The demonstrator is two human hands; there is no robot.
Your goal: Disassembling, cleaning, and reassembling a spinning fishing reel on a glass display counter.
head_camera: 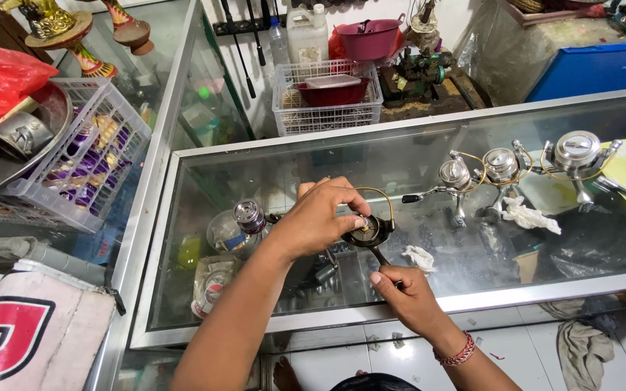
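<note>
A dark fishing reel body (372, 232) with a thin gold bail wire (380, 195) is held above a glass display counter (429, 130). My left hand (320, 217) covers the reel from above, fingertips pressing on its open top. My right hand (403, 289) grips the reel's stem from below, near the counter's front edge. A loose metal spool (249, 216) stands on the glass just left of my left hand.
Three silver spinning reels (503, 168) stand in a row on the glass at right, with crumpled white cloths (530, 216) near them. A white basket (81, 156) sits at left, a wire basket with a red bowl (327, 93) behind. A rag (581, 347) lies on the floor.
</note>
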